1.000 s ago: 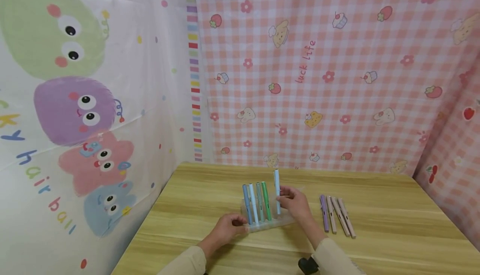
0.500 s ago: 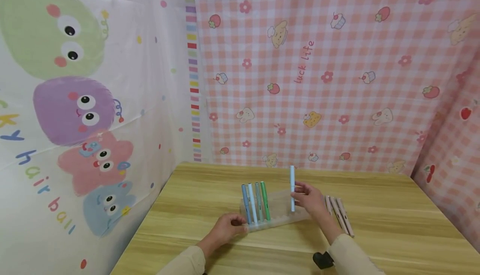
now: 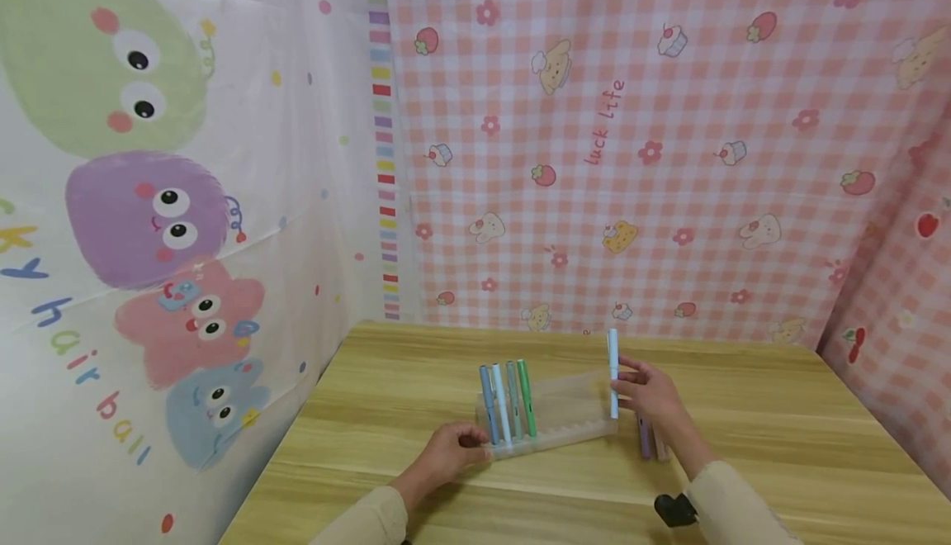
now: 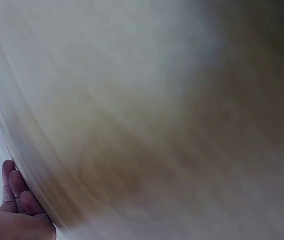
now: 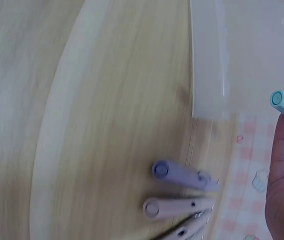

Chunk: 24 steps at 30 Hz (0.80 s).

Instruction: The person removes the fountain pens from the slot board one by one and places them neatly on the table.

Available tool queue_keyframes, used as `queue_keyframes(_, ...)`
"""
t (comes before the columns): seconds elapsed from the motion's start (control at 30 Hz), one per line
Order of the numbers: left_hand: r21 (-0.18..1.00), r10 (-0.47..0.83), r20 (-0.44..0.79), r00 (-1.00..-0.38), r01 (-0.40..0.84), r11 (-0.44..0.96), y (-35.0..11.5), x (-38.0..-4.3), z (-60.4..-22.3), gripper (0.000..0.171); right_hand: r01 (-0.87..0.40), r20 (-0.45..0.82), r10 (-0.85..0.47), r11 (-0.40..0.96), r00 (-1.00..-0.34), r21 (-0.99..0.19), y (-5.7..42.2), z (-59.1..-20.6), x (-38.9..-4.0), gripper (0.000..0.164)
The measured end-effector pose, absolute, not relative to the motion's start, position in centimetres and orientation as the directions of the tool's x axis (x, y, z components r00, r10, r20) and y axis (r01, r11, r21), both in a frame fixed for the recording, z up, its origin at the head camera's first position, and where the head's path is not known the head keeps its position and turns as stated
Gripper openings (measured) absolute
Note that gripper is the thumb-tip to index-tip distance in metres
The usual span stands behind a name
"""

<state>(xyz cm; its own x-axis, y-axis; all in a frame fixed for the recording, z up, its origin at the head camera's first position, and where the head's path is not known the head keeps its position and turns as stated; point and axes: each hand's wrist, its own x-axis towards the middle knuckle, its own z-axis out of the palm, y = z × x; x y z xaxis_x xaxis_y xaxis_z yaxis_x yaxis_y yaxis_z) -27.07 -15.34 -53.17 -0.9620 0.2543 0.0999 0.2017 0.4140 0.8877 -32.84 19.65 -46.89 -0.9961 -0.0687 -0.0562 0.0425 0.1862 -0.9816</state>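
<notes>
A clear, stepped pen rack (image 3: 553,438) stands on the table, with several capped pens (image 3: 511,403) in blue, pale blue, grey-green and green upright at its left part. My left hand (image 3: 451,448) holds the rack's left front corner, its fingers curled; in the left wrist view only part of that hand shows at the lower left. My right hand (image 3: 654,396) pinches a light blue pen (image 3: 612,355) upright by the rack's right end. In the right wrist view the pen's end (image 5: 277,98) sticks out past the fingers (image 5: 281,150).
To the right of the rack lie a purple pen (image 5: 181,175) and several pinkish-beige pens (image 5: 176,207), partly hidden by my right hand in the head view. Patterned cloths (image 3: 669,198) hang behind and at both sides of the wooden table (image 3: 357,413).
My right hand has moved right with the light blue pen, from over the rack's middle to its right end. It now covers part of the loose pens. The left hand stays put.
</notes>
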Motion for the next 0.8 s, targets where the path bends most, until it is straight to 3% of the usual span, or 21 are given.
queue_keyframes(0.8,0.894,0.249,0.055,-0.967,0.159,0.42,-15.2,-26.7,-52.6,0.013,0.079,-0.11,-0.115,0.243,-0.987,-0.967,27.5,-47.5,-32.7,0.064)
